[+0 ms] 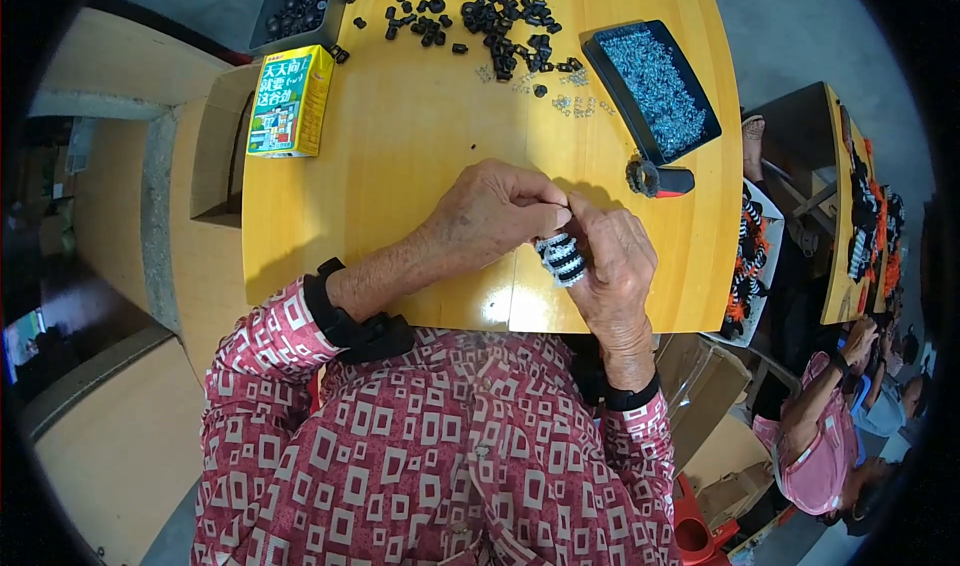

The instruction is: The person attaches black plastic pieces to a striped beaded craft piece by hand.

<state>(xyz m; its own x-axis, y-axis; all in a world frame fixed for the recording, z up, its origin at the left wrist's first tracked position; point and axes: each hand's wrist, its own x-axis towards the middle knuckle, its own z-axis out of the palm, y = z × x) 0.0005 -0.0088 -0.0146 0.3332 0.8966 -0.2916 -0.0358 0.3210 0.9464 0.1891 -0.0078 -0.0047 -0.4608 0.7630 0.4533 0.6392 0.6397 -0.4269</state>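
Note:
Over the near middle of the table, my right hand [617, 261] is closed round a small black-and-white striped piece [563, 259] with a ribbed, knitted look. Part of it is hidden in the palm. My left hand [495, 206] meets it at the piece's upper end, thumb and forefinger pinched together against the right fingertips. Whatever lies in that pinch is too small to make out. Beyond the right hand lies a black-and-red tool-like object [672, 181] with a dark fuzzy ring [641, 176] at its end.
A black tray [712, 129] of small shiny metal pieces stands at right. Many black plastic parts [500, 26] lie scattered at the far side, near a bin [334, 11] of similar ones. At left stands a yellow-green carton [290, 101]. Another person [825, 426] sits at far right.

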